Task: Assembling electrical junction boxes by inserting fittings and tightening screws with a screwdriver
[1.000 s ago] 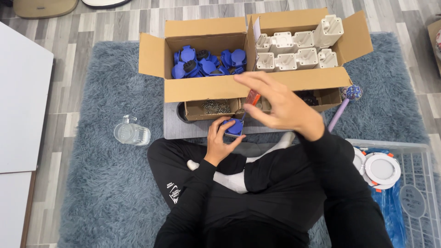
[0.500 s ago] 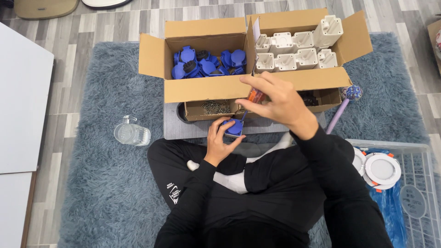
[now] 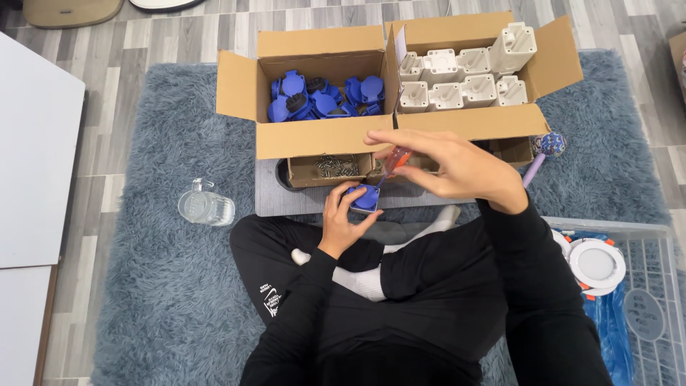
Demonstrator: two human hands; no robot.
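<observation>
I sit cross-legged on a blue-grey rug. My left hand [image 3: 341,218] grips a small blue socket part [image 3: 365,196] just in front of my knees. My right hand [image 3: 450,166] holds a screwdriver with an orange-red handle [image 3: 395,161], its tip pointing down onto the blue part. Behind the hands stands an open cardboard box [image 3: 325,136] holding several blue parts [image 3: 321,96]. Beside it, a second open box [image 3: 550,64] holds several white plastic housings [image 3: 457,75]. A small low box of metal screws [image 3: 334,167] lies on a grey board right by the blue part.
A clear glass mug [image 3: 205,207] rests on the rug at my left. A white panel [image 3: 32,150] borders the left side. At the right, a clear plastic bin [image 3: 661,250] holds round white fittings [image 3: 597,263] and blue bags. A stick with a patterned ball top [image 3: 549,145] lies by the boxes.
My right hand has shifted slightly toward me and to the left, bringing the screwdriver tip onto the blue part. My left hand has stayed in place on the part.
</observation>
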